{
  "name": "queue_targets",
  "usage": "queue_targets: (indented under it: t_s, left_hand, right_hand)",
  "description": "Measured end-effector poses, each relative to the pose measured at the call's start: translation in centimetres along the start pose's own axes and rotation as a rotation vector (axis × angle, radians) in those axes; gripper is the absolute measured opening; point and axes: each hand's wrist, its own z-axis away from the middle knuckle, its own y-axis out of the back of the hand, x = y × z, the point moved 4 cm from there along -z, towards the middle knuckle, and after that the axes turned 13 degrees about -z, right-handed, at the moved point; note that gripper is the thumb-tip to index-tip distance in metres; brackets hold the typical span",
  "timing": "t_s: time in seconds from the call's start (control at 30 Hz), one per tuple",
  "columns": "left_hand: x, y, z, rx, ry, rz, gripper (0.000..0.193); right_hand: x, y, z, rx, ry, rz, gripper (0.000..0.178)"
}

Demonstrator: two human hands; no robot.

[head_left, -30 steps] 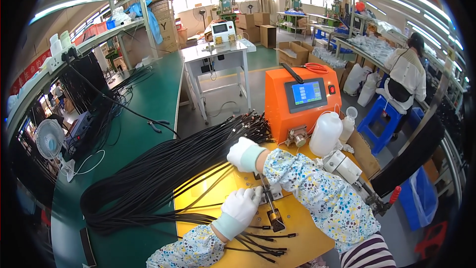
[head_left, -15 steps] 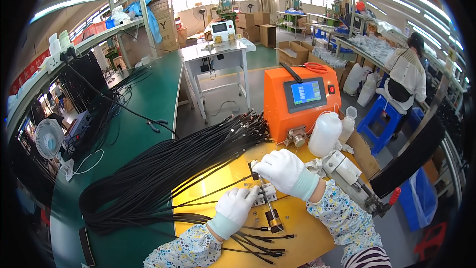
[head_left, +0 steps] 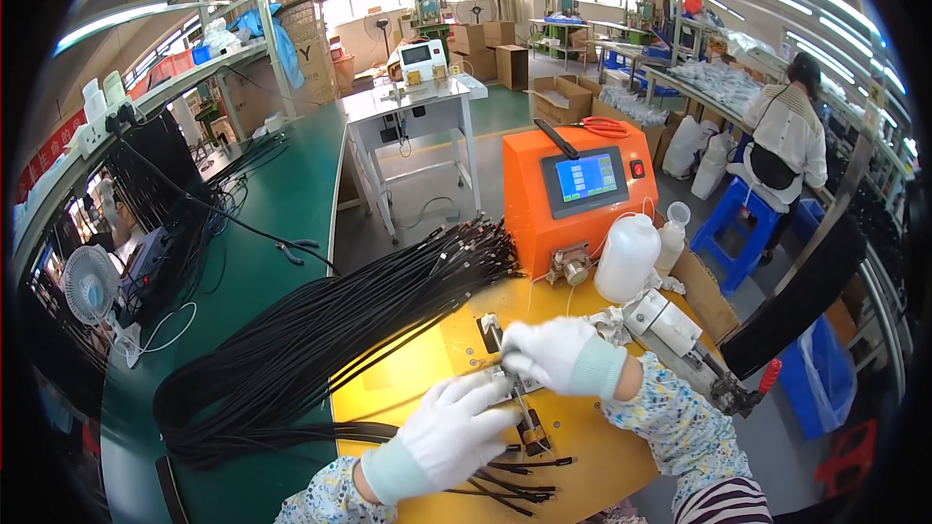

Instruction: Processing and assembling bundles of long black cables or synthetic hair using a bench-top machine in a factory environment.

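Note:
Both my hands wear white gloves over a small metal fixture (head_left: 531, 432) with a rod and black end blocks, on a yellow work plate (head_left: 607, 451). My right hand (head_left: 555, 357) is closed at the rod, its fingertips curled; what they pinch is hidden. Just left of the fixture, my left hand (head_left: 451, 432) has its fingers stretched out and apart, reaching the fixture's near side. A large looped bundle of black cables (head_left: 320, 330) lies to the left, connector ends pointing away. More black cable ends (head_left: 515, 493) stick out from beneath my left hand.
Behind the plate stands an orange machine (head_left: 573, 218) with a screen, red-handled pliers (head_left: 604, 126) on top. A white bottle (head_left: 626, 257) and a metal clamp with red handle (head_left: 769, 376) sit at right. A green table (head_left: 243, 281) extends left; a person (head_left: 786, 136) works far right.
My right hand has come nearer along the rod from its far end. My left hand has drawn back slightly toward me and spread its fingers. The view has shifted a little.

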Motion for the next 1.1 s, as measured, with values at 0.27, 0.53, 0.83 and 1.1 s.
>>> queue_targets:
  t_s: [0.27, 0.53, 0.83, 1.1]
  left_hand:
    - [-2.0, -5.8, 1.3, 0.076, 0.697, 0.554, 0.024]
    - [-2.4, -7.2, 1.6, -0.001, 0.747, 0.774, 0.024]
    - [-3.3, -8.6, 1.6, -0.048, 0.715, 0.694, 0.027]
    - [-1.8, -8.1, 1.5, 0.048, 0.288, -0.340, 0.037]
  right_hand:
    - [1.2, -1.4, 3.2, -0.001, 0.009, -0.676, 0.021]
    - [2.4, -2.3, 3.4, 0.018, -0.085, -0.736, 0.017]
    - [3.5, -3.2, 2.5, 0.070, 0.049, -0.528, 0.018]
    - [4.2, -2.7, 0.7, 0.114, 0.236, -0.205, 0.016]
